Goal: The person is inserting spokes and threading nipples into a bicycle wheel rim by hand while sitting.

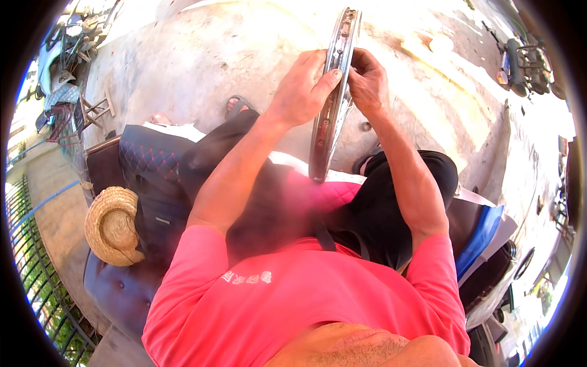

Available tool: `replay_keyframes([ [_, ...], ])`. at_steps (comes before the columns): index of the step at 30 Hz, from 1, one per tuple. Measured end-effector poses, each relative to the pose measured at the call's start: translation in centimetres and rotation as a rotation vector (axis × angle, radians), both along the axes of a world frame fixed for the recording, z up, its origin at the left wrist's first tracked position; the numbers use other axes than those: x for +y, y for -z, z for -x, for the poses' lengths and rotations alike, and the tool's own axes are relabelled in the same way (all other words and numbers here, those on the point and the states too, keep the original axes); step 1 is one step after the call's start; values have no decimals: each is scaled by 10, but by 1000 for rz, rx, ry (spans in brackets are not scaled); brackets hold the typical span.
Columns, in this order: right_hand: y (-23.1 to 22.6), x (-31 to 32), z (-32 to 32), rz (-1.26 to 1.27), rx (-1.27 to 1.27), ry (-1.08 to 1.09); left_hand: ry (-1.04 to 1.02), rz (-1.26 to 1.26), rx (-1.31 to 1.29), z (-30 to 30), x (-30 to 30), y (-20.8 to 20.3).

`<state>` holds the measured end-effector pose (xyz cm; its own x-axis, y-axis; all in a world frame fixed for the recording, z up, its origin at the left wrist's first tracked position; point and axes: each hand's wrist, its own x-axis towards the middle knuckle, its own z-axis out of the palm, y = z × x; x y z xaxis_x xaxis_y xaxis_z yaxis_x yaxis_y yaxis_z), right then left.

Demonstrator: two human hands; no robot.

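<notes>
A shiny metal wheel rim [326,125] stands almost edge-on to me, upright above my lap, with small holes along its channel. My left hand [301,90] is closed round its left side, the thumb pressed on the rim's outer face. On the opposite side my right hand [370,85] has its fingers curled in against the rim at about the same height. The right fingertips are partly hidden behind the metal, so whether they pinch some small part cannot be seen. The rim's lower end hangs between my knees, over a pink cloth [333,194].
A straw hat [111,226] lies at my left on a dark tufted seat [116,287]. Beyond are a quilted black pad [147,150] and a small wooden stool [98,111]. Dark machine parts [533,66] stand far right. A metal fence [46,284] runs along the left.
</notes>
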<state>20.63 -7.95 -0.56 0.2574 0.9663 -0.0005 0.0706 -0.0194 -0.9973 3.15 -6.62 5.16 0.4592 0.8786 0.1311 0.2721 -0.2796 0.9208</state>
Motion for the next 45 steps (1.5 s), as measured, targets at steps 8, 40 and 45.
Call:
replay_keyframes([
  [8, 12, 4, -7, 20, -22, -37, 42, -13, -8, -2, -2, -4],
  [40, 12, 3, -4, 23, 35, -38, 13, -88, 85, 1, -2, 2],
  [45, 12, 2, -1, -4, 64, -37, 11, -95, 88, 2, -2, 3],
])
